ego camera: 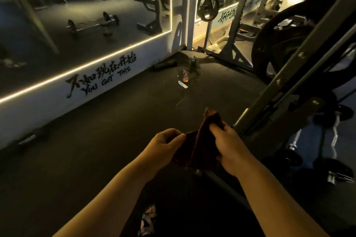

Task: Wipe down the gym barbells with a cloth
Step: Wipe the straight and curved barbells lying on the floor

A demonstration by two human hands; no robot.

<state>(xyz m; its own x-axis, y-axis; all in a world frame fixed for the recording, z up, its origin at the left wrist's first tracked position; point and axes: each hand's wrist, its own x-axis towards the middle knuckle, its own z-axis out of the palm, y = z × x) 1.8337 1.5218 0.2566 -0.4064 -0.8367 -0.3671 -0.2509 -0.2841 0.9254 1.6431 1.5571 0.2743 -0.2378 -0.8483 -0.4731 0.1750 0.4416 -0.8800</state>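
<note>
A dark reddish-brown cloth hangs between my two hands over the dark gym floor. My left hand grips its left edge and my right hand pinches its upper right part, so one corner sticks up. A curl barbell with small black plates stands on a rack at the right, below a slanted metal frame. A big black weight plate sits on a bar behind that frame. The bar's shaft is mostly hidden.
An orange spray bottle and a white label lie on the floor ahead. A dark roller lies by the white wall with black lettering. Mirrors above show a barbell. The grey rack upright crosses the right side.
</note>
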